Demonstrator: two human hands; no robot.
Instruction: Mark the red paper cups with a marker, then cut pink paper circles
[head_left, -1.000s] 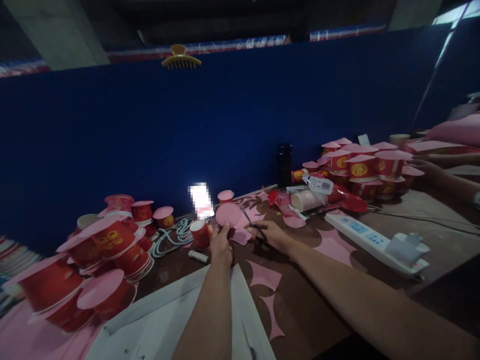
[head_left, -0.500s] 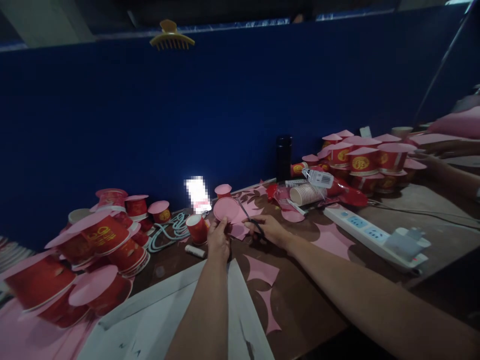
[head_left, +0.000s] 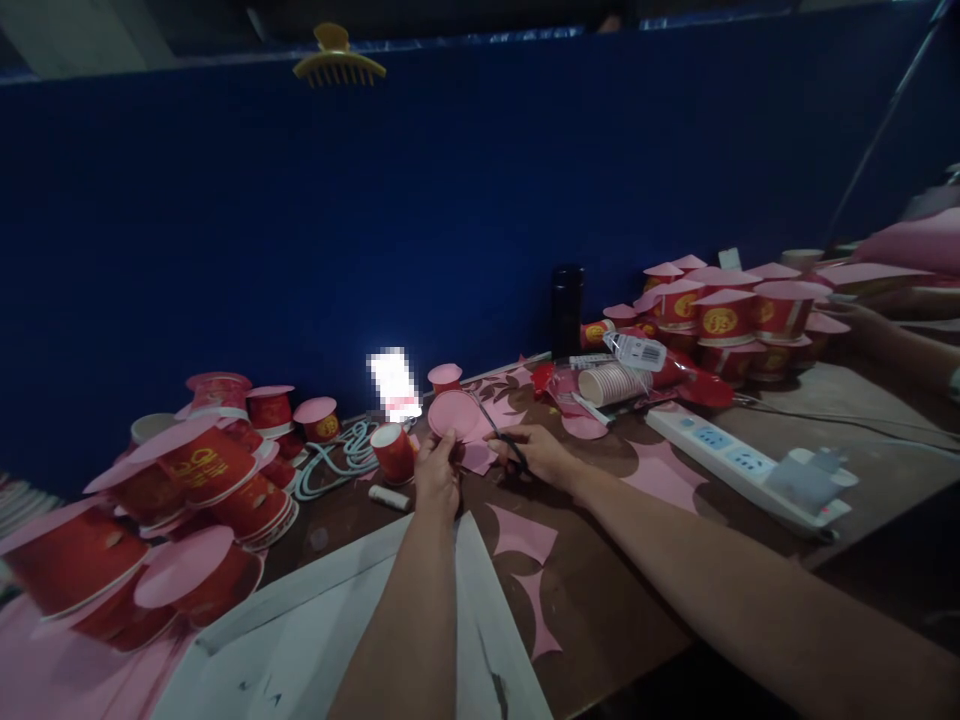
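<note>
My left hand (head_left: 439, 477) is closed on a round pink paper disc (head_left: 451, 413), pinching its lower edge. In my right hand (head_left: 536, 456) is a pair of dark scissors (head_left: 511, 447), whose blades point up and left beside the disc's right edge. Whether the blades touch the paper I cannot tell. Left of my left hand stands an upright red paper cup (head_left: 392, 454). Behind the disc is a small red cup with a pink paper top (head_left: 445, 378). Pink paper offcuts (head_left: 523, 533) lie below my right hand.
Stacked red cups with pink tops (head_left: 199, 465) crowd the left; another pile (head_left: 724, 318) stands at the back right. A white power strip (head_left: 739, 465), bagged cups (head_left: 615, 384), a black flask (head_left: 568, 310), a lit phone (head_left: 395, 383) and a white tray (head_left: 292, 560) lie around. Another person's hand (head_left: 847, 318) is far right.
The whole view has tilted down slightly, so things sit higher in the picture. My hands keep hold of the disc and scissors, and the scissors have shifted slightly relative to the disc.
</note>
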